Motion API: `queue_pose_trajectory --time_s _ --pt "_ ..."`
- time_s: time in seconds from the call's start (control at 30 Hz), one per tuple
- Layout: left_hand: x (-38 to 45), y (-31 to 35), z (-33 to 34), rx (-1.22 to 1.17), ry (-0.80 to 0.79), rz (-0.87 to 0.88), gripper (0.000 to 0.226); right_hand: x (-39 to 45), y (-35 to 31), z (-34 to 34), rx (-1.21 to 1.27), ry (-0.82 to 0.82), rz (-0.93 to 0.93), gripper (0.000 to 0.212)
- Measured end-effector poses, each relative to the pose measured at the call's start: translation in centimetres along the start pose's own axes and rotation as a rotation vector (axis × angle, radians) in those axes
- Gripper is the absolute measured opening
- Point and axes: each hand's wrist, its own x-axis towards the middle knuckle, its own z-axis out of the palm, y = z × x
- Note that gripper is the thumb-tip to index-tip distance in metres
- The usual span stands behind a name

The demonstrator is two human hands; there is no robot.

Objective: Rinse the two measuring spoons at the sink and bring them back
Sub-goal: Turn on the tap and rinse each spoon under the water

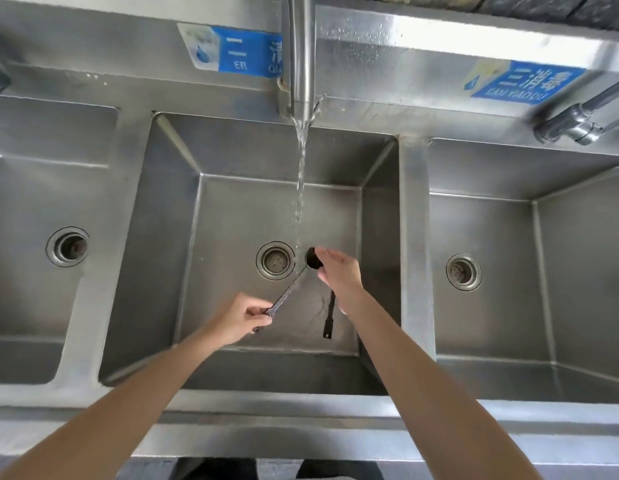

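Observation:
Over the middle sink basin (169,237), my left hand (244,315) pinches the handle end of a metal measuring spoon (290,289). Its dark bowl points up and right, beside the falling water stream (301,174). My right hand (337,271) lies on that bowl with its fingertips against it. The dark handle of a second measuring spoon (329,317) hangs down from under my right hand; its bowl is hidden by the hand. The water lands just left of the first spoon's bowl, near the drain (275,260).
The faucet (302,53) stands at the back centre and is running. Further basins lie to the left (41,202) and right (543,237), each with a drain. Another tap (578,123) juts in at the upper right. The steel front rim (301,403) runs below my forearms.

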Motion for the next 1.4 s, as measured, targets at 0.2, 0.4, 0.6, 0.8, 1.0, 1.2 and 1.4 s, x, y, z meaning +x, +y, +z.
queue_pose_trajectory --time_s 0.2,0.4,0.6,0.8,1.0,1.2,1.4 --pt "1.1 -3.7 1.8 0.047 0.037 -0.155 0.038 4.6 7.5 0.4 -0.095 -0.015 0.119 0.03" --pt "2.5 -5.3 2.9 -0.018 0.062 -0.212 0.04 8.0 14.0 -0.3 -0.354 0.146 0.175 0.017" --pt "3.0 -5.9 3.4 -0.054 0.102 -0.24 0.044 9.5 15.9 1.4 -0.425 0.202 0.139 0.015" --pt "2.1 -5.7 3.5 -0.171 0.132 -0.239 0.043 8.6 15.1 1.4 -0.38 0.15 0.102 0.018" --pt "0.4 -3.9 3.3 -0.445 0.104 -0.282 0.045 3.6 12.0 0.9 -0.184 0.056 0.067 0.023" --pt "-2.3 -1.7 2.6 -0.565 0.026 -0.277 0.042 -3.3 8.9 -0.8 -0.099 0.015 -0.019 0.011" --pt "-5.4 -0.7 1.0 -0.553 0.01 -0.247 0.031 -7.5 6.1 -1.0 -0.154 -0.03 -0.051 0.019"
